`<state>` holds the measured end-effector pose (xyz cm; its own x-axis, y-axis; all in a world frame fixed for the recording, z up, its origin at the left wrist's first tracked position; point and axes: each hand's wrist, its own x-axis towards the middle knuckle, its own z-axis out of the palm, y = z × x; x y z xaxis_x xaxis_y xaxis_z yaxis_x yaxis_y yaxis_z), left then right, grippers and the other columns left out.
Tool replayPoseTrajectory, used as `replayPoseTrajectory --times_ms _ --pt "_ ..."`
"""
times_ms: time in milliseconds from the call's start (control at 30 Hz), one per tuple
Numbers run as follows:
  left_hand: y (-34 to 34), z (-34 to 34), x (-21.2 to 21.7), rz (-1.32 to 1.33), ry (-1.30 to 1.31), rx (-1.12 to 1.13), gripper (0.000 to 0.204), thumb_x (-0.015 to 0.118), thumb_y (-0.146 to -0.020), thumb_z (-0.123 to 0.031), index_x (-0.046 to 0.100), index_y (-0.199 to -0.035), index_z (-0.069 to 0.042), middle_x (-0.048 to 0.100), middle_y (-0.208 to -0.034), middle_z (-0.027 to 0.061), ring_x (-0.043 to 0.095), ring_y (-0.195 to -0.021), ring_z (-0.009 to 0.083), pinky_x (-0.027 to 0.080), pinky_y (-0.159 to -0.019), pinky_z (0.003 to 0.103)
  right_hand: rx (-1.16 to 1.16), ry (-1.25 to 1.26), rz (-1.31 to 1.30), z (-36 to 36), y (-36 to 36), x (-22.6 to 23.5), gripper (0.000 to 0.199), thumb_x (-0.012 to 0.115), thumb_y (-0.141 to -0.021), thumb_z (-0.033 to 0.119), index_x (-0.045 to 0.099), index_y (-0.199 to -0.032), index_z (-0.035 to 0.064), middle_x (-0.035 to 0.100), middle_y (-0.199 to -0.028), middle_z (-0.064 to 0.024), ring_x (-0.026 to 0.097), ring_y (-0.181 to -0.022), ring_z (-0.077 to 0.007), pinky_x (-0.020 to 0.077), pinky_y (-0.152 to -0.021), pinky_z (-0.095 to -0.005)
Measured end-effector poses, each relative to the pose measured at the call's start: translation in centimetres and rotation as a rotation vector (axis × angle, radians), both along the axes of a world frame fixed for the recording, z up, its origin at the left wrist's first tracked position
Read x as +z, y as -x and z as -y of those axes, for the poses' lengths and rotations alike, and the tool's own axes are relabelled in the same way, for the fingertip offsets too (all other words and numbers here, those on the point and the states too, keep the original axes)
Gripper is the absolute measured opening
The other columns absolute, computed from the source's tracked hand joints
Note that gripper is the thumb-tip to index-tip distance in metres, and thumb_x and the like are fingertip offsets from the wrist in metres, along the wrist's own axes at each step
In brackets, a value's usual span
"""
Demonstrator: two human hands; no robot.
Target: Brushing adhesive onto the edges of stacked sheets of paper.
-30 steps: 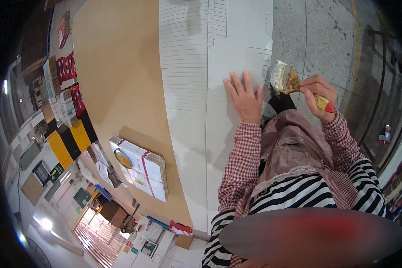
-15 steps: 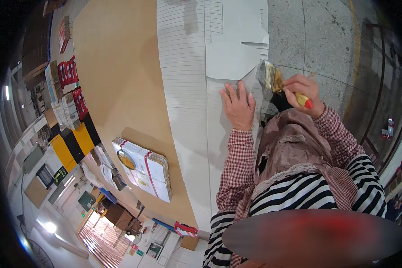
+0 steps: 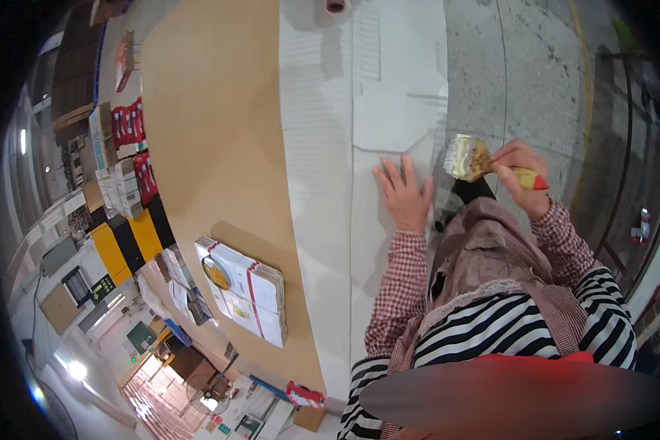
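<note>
My left hand [image 3: 403, 194] lies flat, fingers spread, on a white corrugated cardboard sheet [image 3: 323, 132] that is spread over a long brown table [image 3: 213, 147]. My right hand [image 3: 519, 174] grips a wide paintbrush [image 3: 471, 158] with a wooden, red-tipped handle and pale bristles. The brush is held just past the sheet's right edge, above the concrete floor. Both forearms wear red checked sleeves.
A stack of white printed flat boxes [image 3: 246, 290] rests on the brown table to my left. Red, yellow and black packs [image 3: 128, 191] line the table's far side. A roll [image 3: 335, 6] stands at the sheet's far end. Grey concrete floor [image 3: 535, 66] lies to the right.
The view has shifted, so the hands sit lower in the picture. My left hand stays flat on the sheet. The brush in my right hand has lifted slightly off the sheet's edge.
</note>
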<state>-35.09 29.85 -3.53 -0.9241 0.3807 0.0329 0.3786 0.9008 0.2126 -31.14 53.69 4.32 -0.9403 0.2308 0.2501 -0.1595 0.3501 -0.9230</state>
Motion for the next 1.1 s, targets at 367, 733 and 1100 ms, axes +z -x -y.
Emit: replayPoseTrajectory --times_ms 367,733,1100 --pt "-4.3 1.5 -0.8 0.033 0.021 0.247 0.086 0.061 -0.079 -0.055 0.028 -0.144 -0.009 0.018 -0.148 0.0284 0.015 -0.134 0.0517 0.016 -0.108 0.058 0.03 0.129 -0.231 -9.1 26.5 8.5 0.015 0.067 -0.086 0.014 0.061 -0.095 0.0041 0.065 -0.09 -0.0003 0.057 -0.08 -0.0064 0.0482 -0.068 -0.0222" --pt "-4.8 0.6 -1.2 0.003 0.027 0.283 0.081 0.055 -0.082 -0.058 0.031 -0.144 -0.013 0.019 -0.147 0.0281 0.017 -0.133 0.0524 0.018 -0.106 0.061 0.241 -0.454 -0.086 -5.1 45.4 4.9 0.02 0.069 -0.074 0.02 0.061 -0.086 0.0051 0.062 -0.079 -0.0177 0.059 -0.072 -0.0342 0.0473 -0.067 -0.0398" --pt "-4.4 0.3 -0.5 0.098 -0.092 0.325 0.082 0.058 -0.079 -0.06 0.033 -0.143 -0.014 0.017 -0.149 0.0267 0.013 -0.135 0.0508 0.013 -0.107 0.061 0.197 -0.572 -0.083 -5.7 49.6 6.1 0.028 0.07 -0.074 0.023 0.063 -0.089 0.0013 0.064 -0.082 -0.0208 0.061 -0.077 -0.0363 0.0478 -0.068 -0.0423"
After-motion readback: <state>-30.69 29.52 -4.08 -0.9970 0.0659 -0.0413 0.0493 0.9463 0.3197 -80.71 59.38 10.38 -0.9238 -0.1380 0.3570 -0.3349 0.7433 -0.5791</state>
